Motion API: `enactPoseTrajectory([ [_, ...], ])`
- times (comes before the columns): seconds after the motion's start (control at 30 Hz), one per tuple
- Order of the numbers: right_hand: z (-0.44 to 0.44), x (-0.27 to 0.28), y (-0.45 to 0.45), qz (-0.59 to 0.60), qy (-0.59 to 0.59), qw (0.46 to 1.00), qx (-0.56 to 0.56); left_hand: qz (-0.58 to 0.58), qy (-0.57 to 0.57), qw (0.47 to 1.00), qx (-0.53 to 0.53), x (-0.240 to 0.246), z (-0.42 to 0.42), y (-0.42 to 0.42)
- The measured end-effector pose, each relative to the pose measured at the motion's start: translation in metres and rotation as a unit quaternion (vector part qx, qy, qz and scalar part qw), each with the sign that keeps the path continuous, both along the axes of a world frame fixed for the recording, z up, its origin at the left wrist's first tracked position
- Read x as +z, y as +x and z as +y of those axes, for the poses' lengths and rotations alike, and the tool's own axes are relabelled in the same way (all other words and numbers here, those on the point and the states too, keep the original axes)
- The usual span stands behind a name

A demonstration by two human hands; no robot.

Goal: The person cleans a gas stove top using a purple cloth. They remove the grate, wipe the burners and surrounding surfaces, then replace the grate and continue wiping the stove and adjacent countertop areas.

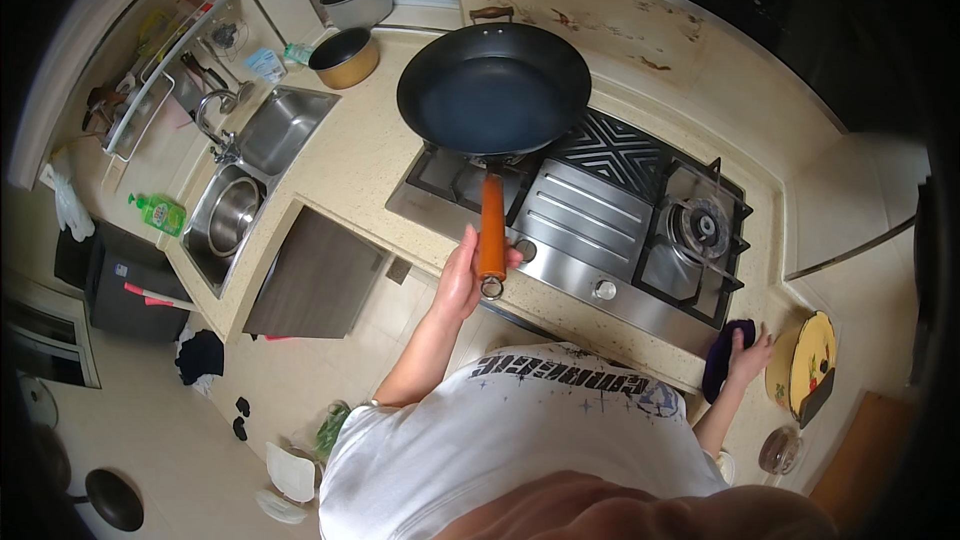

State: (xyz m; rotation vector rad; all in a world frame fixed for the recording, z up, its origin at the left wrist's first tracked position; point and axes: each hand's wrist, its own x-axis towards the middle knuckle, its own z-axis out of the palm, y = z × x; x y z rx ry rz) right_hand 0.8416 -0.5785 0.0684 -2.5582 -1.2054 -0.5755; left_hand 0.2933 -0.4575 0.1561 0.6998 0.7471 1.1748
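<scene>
A black wok (pixel 491 94) with a wooden handle is raised over the left burner of the gas stove, its dark inside facing me. My left hand (pixel 461 274) is wrapped around the orange-brown handle (pixel 492 229), near the metal hanging ring at its end. At the right, my right hand (pixel 750 356) touches a dark purple cloth (pixel 720 364) by the counter's edge. Its thumb lies over the cloth and some fingers are spread; whether it grips the cloth cannot be told.
The stainless gas stove (pixel 585 217) has a bare right burner (pixel 703 226). A yellow lidded pot (pixel 806 360) and a glass jar (pixel 781 450) stand beyond my right hand. To the left are a double sink (pixel 289 127) holding a steel pot (pixel 234 217), a gold pot (pixel 345 64) and green soap bottle (pixel 161 214).
</scene>
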Motion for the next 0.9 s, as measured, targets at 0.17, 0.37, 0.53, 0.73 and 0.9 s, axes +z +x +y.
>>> enactPoseTrajectory([
  [0.17, 0.053, 0.083, -0.075, 0.319, 0.230, 0.898, 0.196, -0.027, 0.010, 0.998, -0.048, 0.011, 0.016, -0.006],
  [0.37, 0.109, 0.116, -0.264, 0.678, -0.102, 0.575, 0.447, -0.019, -0.002, 0.992, -0.127, 0.007, 0.035, -0.006],
  [0.53, 0.127, 0.125, -0.375, 0.854, -0.262, 0.264, 0.363, -0.114, -0.055, 0.970, -0.208, 0.001, 0.046, -0.006],
  [0.73, 0.141, 0.134, -0.418, 0.935, -0.172, 0.190, 0.244, -0.178, -0.159, 0.955, -0.174, 0.005, 0.050, -0.009],
  [0.9, 0.141, 0.142, -0.434, 0.941, -0.105, 0.255, 0.195, -0.169, -0.192, 0.954, -0.159, 0.008, 0.062, -0.009],
])
